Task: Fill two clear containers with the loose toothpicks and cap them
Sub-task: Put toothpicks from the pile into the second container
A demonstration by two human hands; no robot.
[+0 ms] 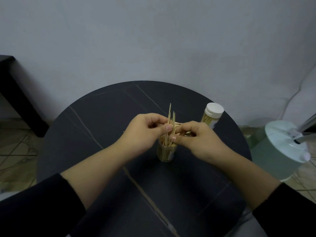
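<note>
An open clear container stands upright at the middle of the round dark table, partly filled with toothpicks. Above its mouth, my left hand and my right hand both pinch a bunch of toothpicks that sticks up between them, its lower ends reaching into the container. A few loose toothpicks lie on the table behind my hands, mostly hidden. A second clear container, full of toothpicks and closed with a white cap, stands at the back right.
A pale green fan base sits on the floor right of the table. A dark piece of furniture stands at the far left. A grey wall lies behind, and cables run over the floor at left.
</note>
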